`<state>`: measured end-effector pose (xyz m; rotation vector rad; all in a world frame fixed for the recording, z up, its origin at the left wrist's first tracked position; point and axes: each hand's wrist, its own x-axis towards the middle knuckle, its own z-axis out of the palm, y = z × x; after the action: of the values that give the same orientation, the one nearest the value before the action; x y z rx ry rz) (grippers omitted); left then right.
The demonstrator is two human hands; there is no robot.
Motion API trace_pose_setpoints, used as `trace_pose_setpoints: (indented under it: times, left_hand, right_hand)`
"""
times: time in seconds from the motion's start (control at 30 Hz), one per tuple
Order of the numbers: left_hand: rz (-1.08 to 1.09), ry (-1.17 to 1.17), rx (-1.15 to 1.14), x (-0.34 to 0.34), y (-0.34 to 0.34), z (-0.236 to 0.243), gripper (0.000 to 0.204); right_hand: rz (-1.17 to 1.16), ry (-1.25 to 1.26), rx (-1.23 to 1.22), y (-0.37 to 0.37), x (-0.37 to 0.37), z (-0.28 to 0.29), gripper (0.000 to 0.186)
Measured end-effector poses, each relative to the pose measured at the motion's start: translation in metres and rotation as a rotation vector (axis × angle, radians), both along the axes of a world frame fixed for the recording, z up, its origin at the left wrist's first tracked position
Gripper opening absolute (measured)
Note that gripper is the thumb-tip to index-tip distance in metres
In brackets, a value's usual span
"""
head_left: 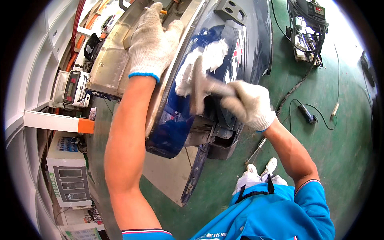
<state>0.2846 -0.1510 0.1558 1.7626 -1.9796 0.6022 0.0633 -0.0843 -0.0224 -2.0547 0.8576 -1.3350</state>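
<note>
My right hand (250,102), in a white knitted glove, is closed round the handle of a hammer (197,86). The hammer's long head is smeared by motion and lies over a dark blue car body panel (170,134). Beneath and beside it spreads a rough white patch (216,54) where the paint is gone or covered. My left hand (154,46), gloved with a blue cuff, lies in the car's opening, thumb apart from the fingers. It sits just inside the rubber seal (176,66). A small orange piece (163,12) shows by its fingertips; whether they touch it I cannot tell.
A wheeled machine with coiled black cables (308,30) stands at the far right. A black-handled tool (309,114) and its cord lie on the green floor (296,84). Left of the car are a white-and-orange beam (60,122) and a white cabinet (66,172).
</note>
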Motion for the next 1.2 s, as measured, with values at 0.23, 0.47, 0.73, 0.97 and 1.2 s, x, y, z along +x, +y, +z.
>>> trace_pose_setpoints:
  times: [0.23,0.47,0.73,0.97,1.2]
  left_hand:
    - [0.004,0.035,0.046,-0.01,-0.006,0.004,0.07]
    - [0.012,0.0,0.013,-0.004,-0.002,0.001,0.074]
    - [0.003,0.007,0.01,-0.001,-0.003,0.0,0.073]
    - [-0.001,0.02,0.05,-0.006,0.0,0.002,0.074]
    - [0.008,0.022,0.024,-0.013,0.0,0.002,0.065]
  right_hand:
    - [0.003,-0.046,0.028,0.016,-0.006,-0.004,0.035]
    - [0.026,0.063,-0.196,-0.011,0.002,0.006,0.039]
    - [0.082,-0.141,0.215,0.007,-0.012,-0.001,0.042]
    - [0.586,-0.844,0.912,0.024,-0.009,0.016,0.036]
    - [0.412,-0.823,1.073,-0.009,0.005,0.003,0.046]
